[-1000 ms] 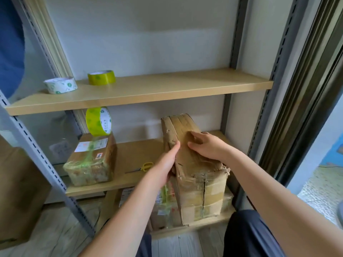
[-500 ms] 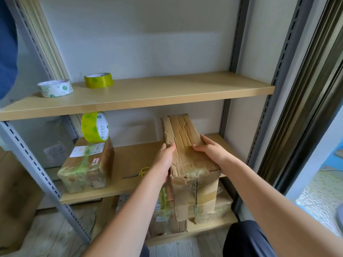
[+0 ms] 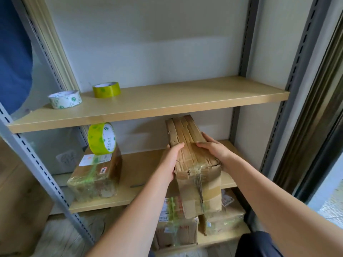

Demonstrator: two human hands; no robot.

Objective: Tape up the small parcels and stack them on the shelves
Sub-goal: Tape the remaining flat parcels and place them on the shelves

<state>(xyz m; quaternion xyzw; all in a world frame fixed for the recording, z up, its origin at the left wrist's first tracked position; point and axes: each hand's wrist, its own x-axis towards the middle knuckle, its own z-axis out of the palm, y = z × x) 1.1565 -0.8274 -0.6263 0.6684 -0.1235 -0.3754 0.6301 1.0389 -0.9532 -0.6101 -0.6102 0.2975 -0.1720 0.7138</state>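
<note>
The parcel (image 3: 193, 160) is a long, worn cardboard box wrapped in clear tape, held at the level of the middle shelf (image 3: 144, 175), with its far end over the board and its near end projecting past the front edge. Whether its underside rests on the board cannot be told. The left hand (image 3: 171, 160) grips the parcel's left side, thumb on the top face; the right hand (image 3: 213, 151) grips its right side, fingers laid over the top edge. The torn corners and creased top suggest soft, weakened board: it will likely flex, so hold it at the long sides near mid-length, not by the ragged near corner. The taped near face looks slick. Two hands suggest moderate weight. Left of the parcel on the same shelf sits a second box (image 3: 96, 175), well apart, with a yellow tape roll (image 3: 102, 139) standing on edge on top. Above the parcel, the upper shelf (image 3: 185, 101) carries a white roll (image 3: 65, 99) and a yellow roll (image 3: 106, 89), both lying flat. Below the parcel, more taped boxes (image 3: 176, 225) fill the bottom shelf.
</note>
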